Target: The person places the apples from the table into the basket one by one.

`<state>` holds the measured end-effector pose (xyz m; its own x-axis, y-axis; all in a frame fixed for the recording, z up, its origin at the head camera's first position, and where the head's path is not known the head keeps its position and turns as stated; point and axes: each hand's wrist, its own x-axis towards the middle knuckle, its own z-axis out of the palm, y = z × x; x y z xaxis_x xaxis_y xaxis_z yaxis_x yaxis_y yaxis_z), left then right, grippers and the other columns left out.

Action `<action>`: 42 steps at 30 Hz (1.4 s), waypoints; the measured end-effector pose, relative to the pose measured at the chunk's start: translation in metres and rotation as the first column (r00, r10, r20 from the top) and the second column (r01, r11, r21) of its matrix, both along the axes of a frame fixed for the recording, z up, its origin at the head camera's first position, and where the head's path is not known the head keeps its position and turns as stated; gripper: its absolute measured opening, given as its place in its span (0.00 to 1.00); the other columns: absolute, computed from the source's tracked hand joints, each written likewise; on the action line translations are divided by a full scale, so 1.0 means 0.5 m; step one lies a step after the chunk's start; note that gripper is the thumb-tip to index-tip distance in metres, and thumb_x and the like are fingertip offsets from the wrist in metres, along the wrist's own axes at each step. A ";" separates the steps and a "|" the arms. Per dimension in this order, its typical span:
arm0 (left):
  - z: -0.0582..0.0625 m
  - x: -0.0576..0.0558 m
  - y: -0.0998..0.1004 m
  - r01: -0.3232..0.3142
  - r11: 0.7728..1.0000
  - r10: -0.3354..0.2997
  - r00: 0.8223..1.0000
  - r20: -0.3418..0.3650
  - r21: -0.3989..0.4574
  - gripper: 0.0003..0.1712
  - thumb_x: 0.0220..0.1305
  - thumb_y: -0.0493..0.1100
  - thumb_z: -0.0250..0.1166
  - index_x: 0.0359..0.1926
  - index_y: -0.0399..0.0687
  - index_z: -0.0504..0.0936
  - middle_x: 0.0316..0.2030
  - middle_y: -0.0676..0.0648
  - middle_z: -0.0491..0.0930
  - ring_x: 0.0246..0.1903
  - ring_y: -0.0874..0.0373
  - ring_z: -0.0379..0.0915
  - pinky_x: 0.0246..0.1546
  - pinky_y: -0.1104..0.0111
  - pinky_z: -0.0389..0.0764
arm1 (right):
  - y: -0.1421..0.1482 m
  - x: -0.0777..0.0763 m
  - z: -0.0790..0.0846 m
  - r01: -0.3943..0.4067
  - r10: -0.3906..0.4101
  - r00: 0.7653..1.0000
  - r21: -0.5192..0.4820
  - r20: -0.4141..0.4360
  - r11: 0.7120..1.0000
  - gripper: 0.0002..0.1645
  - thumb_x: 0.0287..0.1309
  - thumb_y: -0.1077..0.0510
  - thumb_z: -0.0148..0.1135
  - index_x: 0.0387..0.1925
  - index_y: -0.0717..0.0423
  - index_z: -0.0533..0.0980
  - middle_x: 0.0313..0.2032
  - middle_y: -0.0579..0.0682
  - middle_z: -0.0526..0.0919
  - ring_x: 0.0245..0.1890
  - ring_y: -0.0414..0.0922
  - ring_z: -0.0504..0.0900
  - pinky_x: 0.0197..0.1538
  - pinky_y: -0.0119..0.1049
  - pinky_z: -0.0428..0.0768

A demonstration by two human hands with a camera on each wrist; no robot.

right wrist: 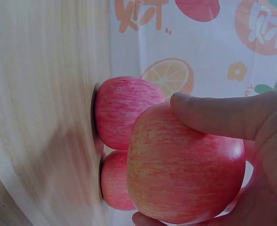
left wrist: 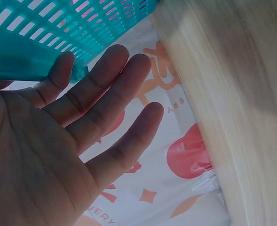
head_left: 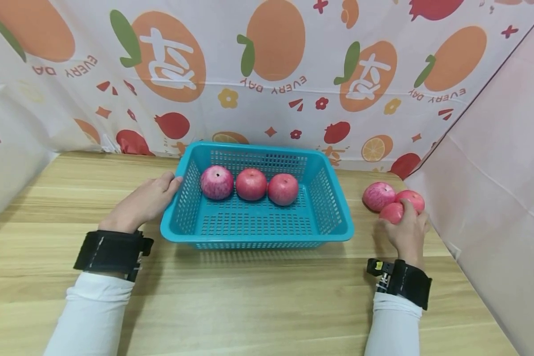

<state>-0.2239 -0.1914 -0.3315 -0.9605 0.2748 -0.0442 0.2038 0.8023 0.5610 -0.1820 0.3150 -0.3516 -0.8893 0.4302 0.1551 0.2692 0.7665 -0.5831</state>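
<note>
Basket [head_left: 258, 238] of turquoise slotted plastic, set lengthwise on a wood-grained table [head_left: 267, 306], with a fruit-printed cloth [head_left: 224, 49] hanging behind. Inside, nearer the far wall, three apples close together in a row: a purple-streaked apple [head_left: 216, 182] at the left, a redder apple [head_left: 251, 184] in the middle, a plain red apple [head_left: 283, 189] at the right. At the near-left end, left hand [head_left: 144, 202] steadying the rim, seemingly pinching it lightly between thumb and forefinger, remaining fingers loosely extended outside the wall. Well to the right, beyond the basket, right hand [head_left: 407, 227] gripping a held apple [right wrist: 185, 165], thumb curled over one side, fingers round the other. Just beside it on the table, a loose streaked apple [head_left: 379, 196] and a loose red apple [head_left: 411, 200]. Hard to tell from these views: held apple slightly raised or resting on the wood. Step in hand, by judgement: picking up one apple from the right-hand cluster. Next move probably calling for a secure rounded grip, a straight lift clear of both neighbours, a leftward carry above the right rim and a gentle lowering beside the row.
</note>
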 end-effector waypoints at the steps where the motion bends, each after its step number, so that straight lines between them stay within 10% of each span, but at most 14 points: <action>1: 0.000 0.000 0.000 0.000 1.000 0.000 1.000 -0.002 -0.002 0.37 0.70 0.59 0.32 0.63 0.31 0.51 0.45 0.32 0.71 0.40 0.44 0.72 0.42 0.46 0.76 | 0.000 0.000 0.000 0.000 0.000 1.000 0.002 0.000 1.000 0.44 0.49 0.58 0.62 0.65 0.55 0.53 0.56 0.73 0.51 0.54 0.67 0.51 0.47 0.68 0.67; 42: 0.004 0.004 0.003 -0.017 1.000 0.017 1.000 0.008 0.007 0.36 0.69 0.59 0.32 0.62 0.32 0.53 0.46 0.33 0.70 0.43 0.43 0.70 0.44 0.44 0.74 | -0.043 0.009 0.048 -0.083 0.083 0.989 0.005 -0.120 0.997 0.42 0.49 0.55 0.63 0.65 0.54 0.56 0.61 0.67 0.52 0.55 0.64 0.58 0.49 0.65 0.69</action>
<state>-0.2217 -0.1900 -0.3295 -0.9645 0.2592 -0.0497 0.1861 0.8016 0.5681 -0.1777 0.2934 -0.3277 -0.8969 0.3556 0.2628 0.1327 0.7834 -0.6072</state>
